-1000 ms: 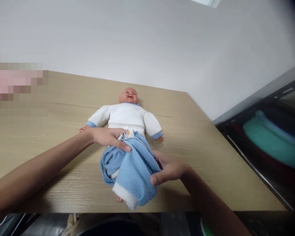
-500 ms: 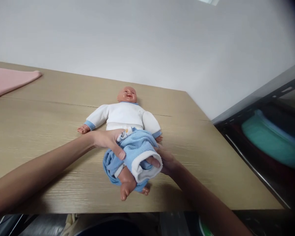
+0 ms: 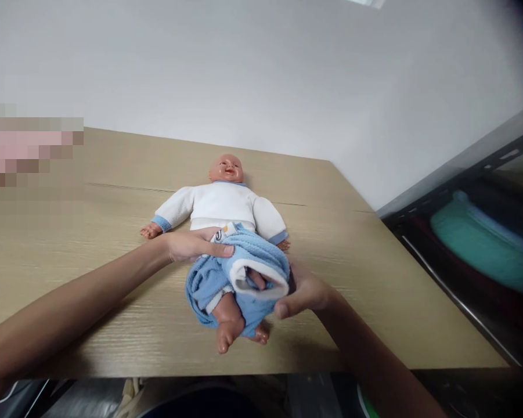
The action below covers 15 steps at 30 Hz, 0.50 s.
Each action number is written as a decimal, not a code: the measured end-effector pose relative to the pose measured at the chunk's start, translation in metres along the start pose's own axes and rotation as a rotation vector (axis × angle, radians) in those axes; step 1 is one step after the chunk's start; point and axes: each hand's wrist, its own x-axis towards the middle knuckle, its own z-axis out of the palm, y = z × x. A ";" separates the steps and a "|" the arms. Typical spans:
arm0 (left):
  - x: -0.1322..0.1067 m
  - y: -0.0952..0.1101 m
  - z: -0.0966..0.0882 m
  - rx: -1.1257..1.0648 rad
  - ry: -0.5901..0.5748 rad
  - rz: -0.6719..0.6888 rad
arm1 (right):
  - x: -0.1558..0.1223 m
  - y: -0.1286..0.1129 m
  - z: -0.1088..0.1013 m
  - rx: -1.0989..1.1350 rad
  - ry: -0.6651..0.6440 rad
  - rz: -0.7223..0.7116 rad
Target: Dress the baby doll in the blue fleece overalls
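Observation:
A baby doll (image 3: 224, 203) in a white top with blue cuffs lies on its back, head away from me. Light blue towelling trousers (image 3: 256, 244) with white cuffs are bunched around its legs. One doll foot (image 3: 226, 331) sticks out of a cuff; the other shows partly beneath the cloth. My left hand (image 3: 198, 247) is closed on the trousers near the waist, thumb on top. At the other white cuff, my right hand (image 3: 305, 290) holds the cloth's right side, thumb below the opening, other fingers mostly hidden. A fingertip shows inside this cuff; whose hand it belongs to is unclear.
The wooden table (image 3: 91, 278) ends at a pale wall (image 3: 244, 75) behind the doll. At the far left lies something pink (image 3: 21, 148), blurred into blocks. Right of the table stands a dark rack (image 3: 418, 232) with a turquoise item (image 3: 479, 244).
My right hand has shifted outward, its thumb now visible below the cuff. The cuff opening has moved up and turned. My left thumb lies further right and higher on the trousers.

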 end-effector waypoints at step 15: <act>0.000 0.037 0.040 0.252 0.088 -0.046 | -0.003 -0.004 0.061 0.029 0.876 -0.055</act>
